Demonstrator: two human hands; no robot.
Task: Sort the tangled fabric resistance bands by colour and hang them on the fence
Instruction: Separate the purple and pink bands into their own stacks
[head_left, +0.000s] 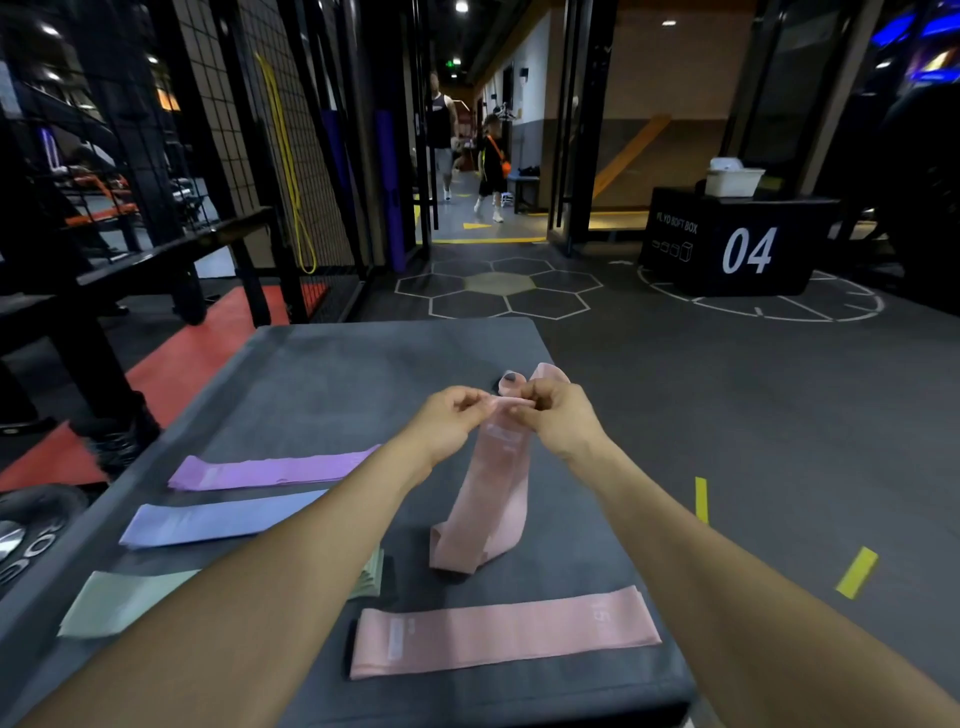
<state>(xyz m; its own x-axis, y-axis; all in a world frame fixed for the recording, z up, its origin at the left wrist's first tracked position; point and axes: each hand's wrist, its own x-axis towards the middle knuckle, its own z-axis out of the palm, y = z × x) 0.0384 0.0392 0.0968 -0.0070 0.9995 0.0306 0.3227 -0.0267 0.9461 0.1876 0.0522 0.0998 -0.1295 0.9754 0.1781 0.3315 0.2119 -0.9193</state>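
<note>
Both hands meet above a dark grey mat (332, 374). The left hand (451, 418) and right hand (558, 415) each pinch the top of a pink band (493, 499), which hangs down to the mat. Left lie purple (270, 472), blue (218, 519) and green (119, 600) bands; nearest lies another flat pink band (498, 634). A wire fence (249, 119) stands far left.

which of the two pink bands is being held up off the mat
The twisted pink band farther from the camera: both hands pinch its top. The other pink band lies flat near the mat's front edge.
</note>
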